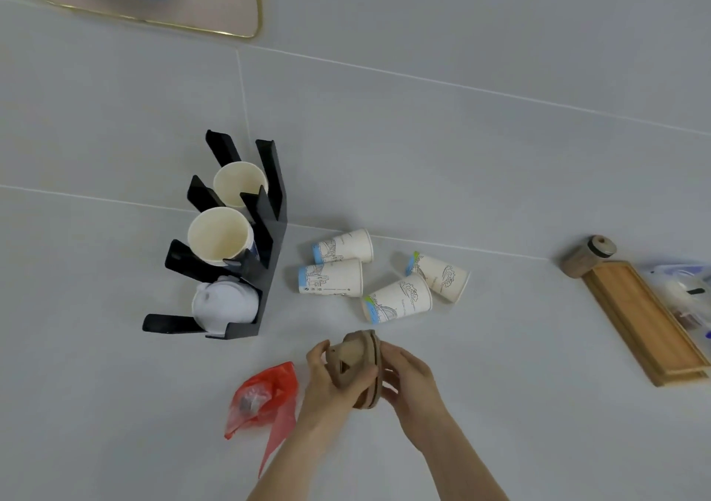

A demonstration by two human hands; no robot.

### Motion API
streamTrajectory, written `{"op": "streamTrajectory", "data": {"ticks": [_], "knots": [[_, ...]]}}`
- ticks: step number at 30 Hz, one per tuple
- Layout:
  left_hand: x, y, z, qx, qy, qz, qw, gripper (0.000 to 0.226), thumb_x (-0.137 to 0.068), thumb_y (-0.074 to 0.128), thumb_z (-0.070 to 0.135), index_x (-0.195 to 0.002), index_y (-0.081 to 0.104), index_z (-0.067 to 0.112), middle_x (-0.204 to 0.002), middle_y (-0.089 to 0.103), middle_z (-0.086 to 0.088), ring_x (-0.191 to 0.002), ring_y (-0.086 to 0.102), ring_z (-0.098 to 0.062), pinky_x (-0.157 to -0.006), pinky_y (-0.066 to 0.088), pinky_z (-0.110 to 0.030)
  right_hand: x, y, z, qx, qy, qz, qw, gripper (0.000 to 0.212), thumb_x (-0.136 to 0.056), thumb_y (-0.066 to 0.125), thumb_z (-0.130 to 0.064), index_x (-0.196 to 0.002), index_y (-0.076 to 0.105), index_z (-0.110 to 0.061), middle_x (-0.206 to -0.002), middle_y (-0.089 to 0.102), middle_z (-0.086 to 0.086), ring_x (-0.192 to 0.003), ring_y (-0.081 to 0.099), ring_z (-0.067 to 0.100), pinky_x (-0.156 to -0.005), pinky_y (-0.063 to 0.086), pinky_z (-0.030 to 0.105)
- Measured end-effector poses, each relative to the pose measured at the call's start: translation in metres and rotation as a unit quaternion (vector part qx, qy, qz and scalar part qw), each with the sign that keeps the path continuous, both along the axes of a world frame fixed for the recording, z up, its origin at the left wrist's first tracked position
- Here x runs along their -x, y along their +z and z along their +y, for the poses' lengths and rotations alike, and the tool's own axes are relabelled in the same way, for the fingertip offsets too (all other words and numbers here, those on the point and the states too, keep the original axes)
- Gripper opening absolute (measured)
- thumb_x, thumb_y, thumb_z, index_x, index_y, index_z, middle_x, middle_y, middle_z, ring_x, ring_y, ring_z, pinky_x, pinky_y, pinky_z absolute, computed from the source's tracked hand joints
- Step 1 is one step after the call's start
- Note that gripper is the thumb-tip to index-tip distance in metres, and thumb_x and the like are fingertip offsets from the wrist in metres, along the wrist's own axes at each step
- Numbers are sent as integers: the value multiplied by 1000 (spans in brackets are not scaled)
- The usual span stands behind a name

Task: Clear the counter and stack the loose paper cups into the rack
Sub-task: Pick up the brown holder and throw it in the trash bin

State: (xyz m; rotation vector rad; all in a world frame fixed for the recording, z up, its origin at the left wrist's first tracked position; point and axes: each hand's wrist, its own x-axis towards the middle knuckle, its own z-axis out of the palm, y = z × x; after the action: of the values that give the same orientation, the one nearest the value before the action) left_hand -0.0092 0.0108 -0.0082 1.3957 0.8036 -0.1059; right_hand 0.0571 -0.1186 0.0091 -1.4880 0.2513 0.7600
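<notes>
**Now: cups loose, hands busy**

Four paper cups (379,274) lie toppled on the counter (500,192), just right of the black rack (269,238). Nearer, left hand (331,375) and right hand (409,375) both grip a brown cardboard piece (358,358); red bag (265,396) left.

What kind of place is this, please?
Probably a drinks or tea counter in a pantry or cafe: a black cup rack holds paper cups, more loose paper cups lie beside it, and a wooden tray sits nearby.
</notes>
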Motion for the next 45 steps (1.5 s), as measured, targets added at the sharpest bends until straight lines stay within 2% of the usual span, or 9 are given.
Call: {"op": "streamTrajectory", "data": {"ticks": [6, 10, 14, 24, 27, 31, 34, 42, 45], "knots": [[27, 22, 13, 161, 129, -64, 976, 59, -80, 77, 48, -126, 43, 31, -110, 75, -8, -98, 77, -17, -88, 59, -42, 17, 1, 44, -8, 78, 11, 997, 50, -86, 74, -46, -130, 66, -25, -123, 77, 10, -116, 72, 35, -101, 56, 54], [40, 26, 38, 52, 89, -26, 994, 55, -68, 70, 55, -115, 50, 36, -84, 75, 11, -78, 69, 8, -69, 48, -26, 36, -9, 71, -5, 113, 11, 993, 32, -94, 68, -10, -125, 68, -1, -114, 77, 26, -111, 71, 48, -94, 60, 55], [58, 21, 61, -59, 66, -12, 996, 51, -74, 62, 63, -119, 56, 40, -98, 73, 15, -103, 67, -5, -88, 54, -35, 51, -17, 98, 30, 89, 21, 995, 29, -94, 69, -8, -122, 69, -1, -113, 78, 24, -109, 74, 44, -105, 53, 62], [110, -15, 91, -451, 37, 76, 889, 63, -93, 31, 62, -142, 53, 28, -148, 53, 2, -147, 35, -25, -124, 17, -42, 70, -32, 116, 217, 94, -39, 971, 28, -96, 59, -3, -121, 61, -16, -107, 73, 4, -97, 70, 22, -73, 58, 31], [128, -27, 92, -386, 96, 131, 908, 77, -86, 24, 76, -147, 45, 35, -161, 36, -2, -152, 25, -28, -125, 10, -48, 79, -38, 120, 238, 116, -36, 964, 29, -94, 62, -6, -120, 64, -18, -105, 73, 3, -97, 71, 22, -84, 62, 40], [145, -34, 92, -147, 159, 102, 971, 75, -86, 40, 77, -152, 25, 46, -154, 34, 1, -129, 53, -26, -104, 46, -47, 94, -42, 127, 327, 170, -74, 927, 31, -95, 61, -20, -126, 65, -20, -113, 65, 2, -99, 65, 23, -74, 58, 33], [141, -28, 91, -60, 140, 72, 986, 83, -88, 52, 69, -158, 20, 39, -141, 45, 7, -130, 52, -22, -109, 44, -42, 100, -43, 131, 334, 196, -89, 918, 41, -97, 55, -22, -137, 61, -22, -138, 51, 9, -125, 55, 32, -108, 50, 48], [131, -23, 80, -17, 206, 107, 972, 31, -104, 49, 20, -129, 30, 22, -121, 57, 5, -95, 56, 2, -74, 46, -22, 86, -29, 131, 235, 197, -45, 951, 41, -105, 42, -20, -140, 63, -25, -144, 61, 4, -114, 55, 22, -95, 41, 30], [134, -16, 75, -21, 267, 95, 959, 17, -102, 53, 22, -118, 45, 22, -119, 62, 5, -99, 62, -6, -84, 56, -35, 81, -21, 136, 205, 220, -42, 953, 35, -106, 48, -28, -136, 66, -26, -138, 65, 1, -109, 55, 19, -93, 42, 31]]}}
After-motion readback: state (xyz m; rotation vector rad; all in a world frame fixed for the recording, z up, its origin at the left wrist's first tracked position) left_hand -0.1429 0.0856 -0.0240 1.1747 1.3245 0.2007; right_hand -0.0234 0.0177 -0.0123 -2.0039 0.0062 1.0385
